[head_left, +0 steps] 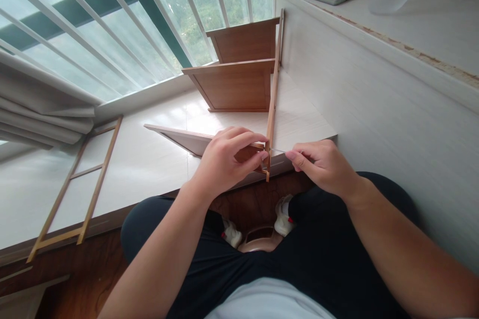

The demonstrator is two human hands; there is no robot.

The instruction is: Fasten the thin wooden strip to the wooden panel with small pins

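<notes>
Wood side rail stands on edge on the pale ledge and runs away from both hands twd the window. Its near end sits btwn them, at the ledge's lip.

Left hand is curled closed, thumb + fingertips pinching that near end where the nearest shelf board meets it. Right hand, just right of the rail, is closed in a fine pinch on a thin metal tool w/ its tip at the rail. Can't tell what kind of tool.

Risks, as I judge them:
- The tip is v. close to the left fingertips, so a slip under push could jab them.
- The rail is long + thin and gripped at one end only, so sideways force could rack it and loosen the two boards beyond the hands.
- The joint hangs over the lap, so any small part dropped there goes to the floor.
</notes>
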